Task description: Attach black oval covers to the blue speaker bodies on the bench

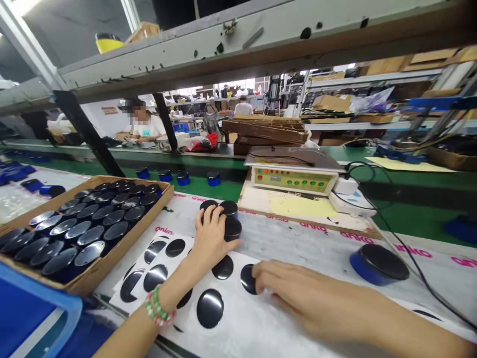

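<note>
My left hand point(210, 231) reaches to a small cluster of round black-topped cases point(228, 207). Its fingers bend over their tops, and the thumb stretches along the near side of the closest case point(233, 227). A beaded bracelet point(158, 307) circles that wrist. My right hand point(286, 286) has its fingertips together at the edge of a black round sticker point(248, 279) on a white sheet point(242, 323). Whether that sticker's edge is lifted is hard to tell. Other black stickers point(210, 308) lie on the sheets beneath my left forearm.
A cardboard tray point(149, 226) full of black-topped cases stands left, beside a blue bin point(33, 308). One blue-and-black case point(380, 263) sits right. Behind are a control box point(294, 180) with cables and a green belt point(194, 186) carrying several cases. A shelf beam point(276, 42) crosses overhead; a person point(149, 124) sits opposite.
</note>
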`<state>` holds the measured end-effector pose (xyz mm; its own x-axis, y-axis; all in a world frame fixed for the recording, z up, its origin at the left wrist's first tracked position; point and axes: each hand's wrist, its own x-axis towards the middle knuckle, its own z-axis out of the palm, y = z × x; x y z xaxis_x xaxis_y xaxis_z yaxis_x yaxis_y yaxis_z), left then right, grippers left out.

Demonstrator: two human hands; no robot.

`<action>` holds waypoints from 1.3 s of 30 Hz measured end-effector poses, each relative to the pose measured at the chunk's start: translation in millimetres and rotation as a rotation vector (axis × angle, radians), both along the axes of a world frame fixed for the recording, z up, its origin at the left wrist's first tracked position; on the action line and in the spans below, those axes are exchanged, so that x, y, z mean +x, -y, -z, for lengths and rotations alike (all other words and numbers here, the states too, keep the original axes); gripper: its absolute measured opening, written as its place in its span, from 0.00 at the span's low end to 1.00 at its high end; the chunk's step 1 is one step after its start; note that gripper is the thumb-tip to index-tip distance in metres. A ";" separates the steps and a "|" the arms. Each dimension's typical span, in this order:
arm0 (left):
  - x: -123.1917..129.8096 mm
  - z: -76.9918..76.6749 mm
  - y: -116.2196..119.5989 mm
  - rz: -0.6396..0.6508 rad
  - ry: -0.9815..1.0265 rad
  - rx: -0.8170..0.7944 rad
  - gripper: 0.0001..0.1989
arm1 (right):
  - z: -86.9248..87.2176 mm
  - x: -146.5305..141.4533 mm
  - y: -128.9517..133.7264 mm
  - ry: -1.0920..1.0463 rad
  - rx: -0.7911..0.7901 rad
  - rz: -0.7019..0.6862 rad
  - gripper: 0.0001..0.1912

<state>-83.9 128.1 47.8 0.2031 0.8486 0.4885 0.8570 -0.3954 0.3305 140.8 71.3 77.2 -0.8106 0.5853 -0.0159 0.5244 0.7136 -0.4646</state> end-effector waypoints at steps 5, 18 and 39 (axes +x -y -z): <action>2.2 5.0 57.8 0.003 0.613 -0.191 0.27 | 13.7 -28.6 -29.6 0.105 -0.017 -0.157 0.20; 13.0 36.3 94.0 -0.288 1.545 -0.492 0.32 | 11.8 -31.7 -24.3 0.195 0.412 -0.377 0.09; 25.7 48.0 107.0 -0.002 0.660 -0.439 0.32 | 39.1 -30.7 6.9 -0.717 -0.781 0.679 0.18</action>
